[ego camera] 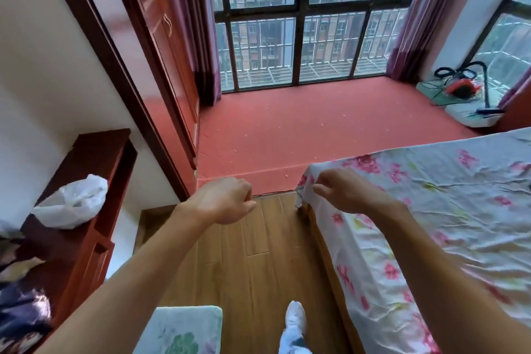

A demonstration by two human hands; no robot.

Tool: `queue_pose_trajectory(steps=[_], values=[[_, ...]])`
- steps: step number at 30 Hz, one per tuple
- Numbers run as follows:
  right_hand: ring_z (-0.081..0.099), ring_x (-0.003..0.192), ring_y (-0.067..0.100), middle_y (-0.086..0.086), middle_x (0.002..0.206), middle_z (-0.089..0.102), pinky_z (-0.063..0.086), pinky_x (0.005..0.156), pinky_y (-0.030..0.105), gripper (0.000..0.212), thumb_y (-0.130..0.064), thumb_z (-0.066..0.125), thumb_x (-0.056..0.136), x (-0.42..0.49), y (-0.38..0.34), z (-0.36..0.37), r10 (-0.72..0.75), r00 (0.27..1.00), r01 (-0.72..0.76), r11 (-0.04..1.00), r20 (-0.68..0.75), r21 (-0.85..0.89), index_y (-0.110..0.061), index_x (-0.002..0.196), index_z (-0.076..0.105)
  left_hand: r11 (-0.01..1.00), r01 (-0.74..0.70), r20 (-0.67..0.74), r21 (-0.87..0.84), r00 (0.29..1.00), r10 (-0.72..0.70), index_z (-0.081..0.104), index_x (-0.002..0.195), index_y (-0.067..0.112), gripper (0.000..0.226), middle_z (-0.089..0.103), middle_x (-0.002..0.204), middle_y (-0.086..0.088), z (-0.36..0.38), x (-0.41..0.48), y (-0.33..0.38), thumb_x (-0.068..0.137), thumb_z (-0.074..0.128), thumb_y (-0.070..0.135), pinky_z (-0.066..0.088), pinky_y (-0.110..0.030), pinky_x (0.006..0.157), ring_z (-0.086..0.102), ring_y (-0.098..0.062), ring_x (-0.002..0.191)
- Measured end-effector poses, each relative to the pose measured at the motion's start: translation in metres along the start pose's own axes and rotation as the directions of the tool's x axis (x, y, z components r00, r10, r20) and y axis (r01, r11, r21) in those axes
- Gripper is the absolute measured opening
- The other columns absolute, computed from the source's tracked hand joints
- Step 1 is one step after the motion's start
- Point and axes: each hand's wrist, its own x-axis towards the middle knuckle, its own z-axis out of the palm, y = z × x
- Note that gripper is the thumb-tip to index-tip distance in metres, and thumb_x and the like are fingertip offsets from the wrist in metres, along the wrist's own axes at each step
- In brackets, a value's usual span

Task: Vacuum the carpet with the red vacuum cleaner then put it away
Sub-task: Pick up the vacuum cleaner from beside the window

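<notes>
The red carpet [287,123] covers a raised platform in front of the big window, and small pale crumbs are scattered over it. The red vacuum cleaner [461,87] sits at the far right corner by the side window, with its black hose looped above it and its tube and floor head [488,110] leaning on a pale mat. My left hand [227,200] and my right hand [344,191] are stretched out in front of me over the wooden floor, far from the vacuum. Both have loosely curled fingers and hold nothing. The right one hovers at the bed's corner.
A bed with a floral sheet [431,210] fills the right side. On the left stand a dark red dresser [94,169] with a white plastic bag [71,201] and a tall wardrobe [161,37]. A cushioned stool [184,330] and my white shoe [296,319] are on the wooden floor [253,253].
</notes>
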Motion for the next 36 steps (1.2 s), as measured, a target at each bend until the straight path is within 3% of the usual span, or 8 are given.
queue_pose_trajectory(steps=[3, 6, 10, 18, 23, 26, 30, 36], values=[[0.057, 0.067, 0.025, 0.016, 0.078, 0.066, 0.044, 0.061, 0.034, 0.036, -0.026, 0.051, 0.098, 0.068, 0.018, -0.011, 0.003, 1.0, -0.004, 0.999, 0.008, 0.042, 0.006, 0.083, 0.061, 1.0, 0.014, -0.016, -0.021, 1.0, -0.015, 0.068, 0.101, 0.019, 0.027, 0.07, 0.101, -0.002, -0.027, 0.054, -0.009, 0.098, 0.052, 0.041, 0.055, -0.039, 0.085, 0.065, -0.022, 0.091], [0.066, 0.085, 0.035, 0.02, 0.093, 0.072, 0.055, 0.077, 0.046, 0.036, -0.029, 0.053, 0.098, 0.14, 0.026, -0.037, -0.028, 0.999, 0.027, 0.999, 0.023, 0.037, 0.004, 0.095, 0.068, 0.999, 0.033, -0.014, -0.039, 0.999, -0.033, 0.069, 0.102, 0.018, 0.027, 0.07, 0.103, -0.003, -0.069, 0.11, -0.017, 0.098, 0.053, 0.039, 0.056, -0.039, 0.084, 0.065, -0.023, 0.091], [0.064, 0.088, 0.037, 0.021, 0.094, 0.07, 0.051, 0.075, 0.04, 0.032, -0.026, 0.054, 0.097, 0.229, 0.036, -0.078, -0.082, 0.996, 0.082, 0.997, -0.029, 0.001, 0.002, 0.097, 0.069, 0.995, 0.035, -0.089, -0.096, 0.995, -0.044, 0.068, 0.108, 0.016, 0.029, 0.069, 0.106, -0.005, -0.119, 0.18, -0.033, 0.1, 0.052, 0.038, 0.056, -0.041, 0.088, 0.066, -0.024, 0.095], [0.063, 0.084, 0.041, 0.026, 0.091, 0.069, 0.05, 0.07, 0.043, 0.037, -0.027, 0.054, 0.097, 0.369, 0.061, -0.101, -0.084, 0.996, 0.085, 0.996, 0.024, -0.036, 0.008, 0.093, 0.066, 0.996, 0.031, 0.016, -0.088, 0.999, -0.03, 0.068, 0.111, 0.019, 0.029, 0.07, 0.111, -0.004, -0.161, 0.317, -0.077, 0.099, 0.054, 0.041, 0.055, -0.038, 0.089, 0.066, -0.024, 0.099], [0.064, 0.083, 0.038, 0.024, 0.09, 0.069, 0.052, 0.071, 0.043, 0.037, -0.03, 0.054, 0.096, 0.466, 0.063, -0.114, -0.038, 0.999, 0.038, 0.997, 0.014, -0.062, 0.005, 0.093, 0.067, 0.998, -0.029, -0.002, -0.062, 1.0, 0.029, 0.069, 0.108, 0.016, 0.029, 0.07, 0.107, -0.005, -0.192, 0.416, -0.118, 0.099, 0.053, 0.039, 0.055, -0.037, 0.085, 0.066, -0.024, 0.095], [0.061, 0.07, 0.031, 0.023, 0.083, 0.067, 0.05, 0.066, 0.042, 0.038, -0.03, 0.054, 0.095, 0.524, 0.064, -0.129, 0.003, 1.0, -0.005, 0.998, -0.028, -0.057, 0.005, 0.086, 0.064, 0.998, -0.063, 0.017, -0.03, 0.998, 0.063, 0.069, 0.107, 0.016, 0.028, 0.071, 0.105, -0.004, -0.216, 0.476, -0.15, 0.099, 0.052, 0.038, 0.055, -0.037, 0.084, 0.066, -0.023, 0.093], [0.064, 0.085, 0.035, 0.018, 0.09, 0.07, 0.053, 0.075, 0.044, 0.036, -0.032, 0.053, 0.096, 0.588, 0.062, -0.151, 0.101, 0.993, -0.104, 0.994, -0.063, -0.035, 0.0, 0.093, 0.068, 0.993, -0.118, 0.021, 0.017, 0.993, 0.118, 0.068, 0.107, 0.018, 0.028, 0.07, 0.109, -0.004, -0.263, 0.555, -0.185, 0.099, 0.052, 0.04, 0.054, -0.036, 0.084, 0.065, -0.025, 0.097], [0.063, 0.089, 0.038, 0.023, 0.096, 0.07, 0.052, 0.077, 0.045, 0.037, -0.029, 0.052, 0.097, 0.655, 0.074, -0.175, 0.207, 0.976, -0.21, 0.977, -0.067, -0.041, 0.005, 0.098, 0.067, 0.954, -0.299, 0.002, 0.015, 0.954, 0.299, 0.066, 0.11, 0.015, 0.029, 0.069, 0.112, -0.006, -0.311, 0.653, -0.184, 0.1, 0.052, 0.038, 0.042, -0.028, 0.074, 0.062, -0.027, 0.102]])
